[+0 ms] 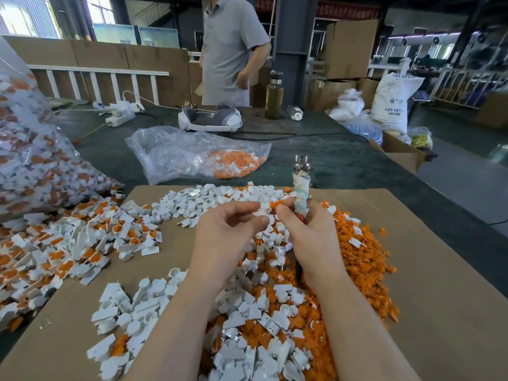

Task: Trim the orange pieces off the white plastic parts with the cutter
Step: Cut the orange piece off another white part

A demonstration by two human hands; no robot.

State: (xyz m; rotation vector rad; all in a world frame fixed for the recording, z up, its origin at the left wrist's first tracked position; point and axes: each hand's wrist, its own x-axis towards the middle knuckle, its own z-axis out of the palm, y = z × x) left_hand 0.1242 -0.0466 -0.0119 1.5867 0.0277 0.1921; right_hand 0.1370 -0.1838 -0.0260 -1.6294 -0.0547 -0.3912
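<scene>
Pinching a small white plastic part [262, 209] between thumb and forefinger, the left hand [229, 232] holds it up over the middle of the cardboard sheet [428, 270], with an orange piece [275, 204] at its right end. The right hand [308, 237] is curled round the cutter [301, 188], whose wrapped handle and metal head stand upright above the fist; its thumb tip touches the orange piece, which seems already parted from the white, though the blur leaves that unsure. The step in hand looks like the split itself. Next, each half needs dropping on its own heap: trimmed white parts [137, 312] lie toward the sheet's near edge, loose orange pieces [357, 259] toward its right, and untrimmed pairs [55, 251] spill over the left edge, beside a full bag [24, 160].
</scene>
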